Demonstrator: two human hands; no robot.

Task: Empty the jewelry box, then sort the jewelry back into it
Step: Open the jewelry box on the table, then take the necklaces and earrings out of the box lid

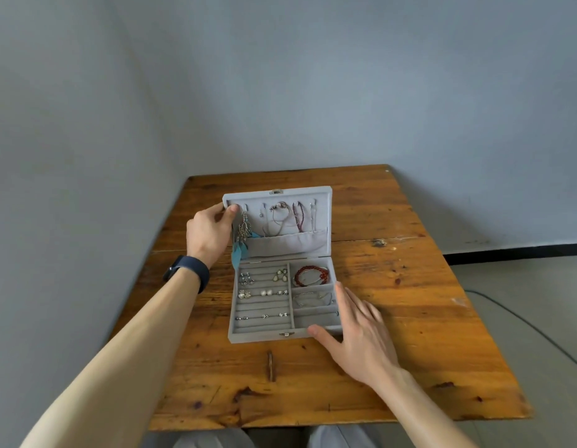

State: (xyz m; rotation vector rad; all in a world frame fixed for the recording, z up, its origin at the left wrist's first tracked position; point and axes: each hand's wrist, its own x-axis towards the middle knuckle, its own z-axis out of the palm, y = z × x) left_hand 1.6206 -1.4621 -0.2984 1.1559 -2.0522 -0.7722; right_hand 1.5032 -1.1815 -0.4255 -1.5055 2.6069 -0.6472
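Grey velvet jewelry box (pixel 264 333), open, near the middle of a worn wooden table (pixel 410 286), with the hinge on the far side and the lid (pixel 280 247) standing up and tilted slightly back. Grips the lid's far left corner with the left hand (pixel 209 234), fingers curled behind the rim and thumb pressed on the pale lining. Wears a dark wristband (pixel 190 270) on that wrist. Rests the right hand (pixel 361 337) against the base's near right corner, fingers straight and loosely spread along the right wall, thumb tip touching the front wall just right of the metal clasp (pixel 286 334), with nothing held.

Inside the lid: blue feather earrings (pixel 238 253) hanging at the left, just beside the left thumb and dangling past the hinge; necklaces (pixel 280 218) hooked across the middle and right, their ends tucked into the fabric pocket. In the base: ring rolls on the left carrying small earrings, among them a pair of pearl studs (pixel 266 292). On the right, stacked compartments: red bead bracelet (pixel 311 275) in the far one, thin chain bracelet (pixel 313 297) in the next. Nearer compartments partly hidden behind the right fingers.

On the floor to the right, a dark cable (pixel 523 321).
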